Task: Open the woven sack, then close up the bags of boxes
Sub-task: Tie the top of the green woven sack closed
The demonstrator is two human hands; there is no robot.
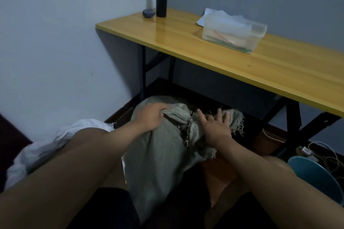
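The left hand is gripping a fold of the grey-green woven sack, fingers curled into the cloth, while the right hand is lying spread and flat on the bunched, frayed neck, holding nothing. The sack is standing on the floor between the person's knees, below the yellow table. It is looking soft, limp and coarse; the tied neck seems the best place to take hold.
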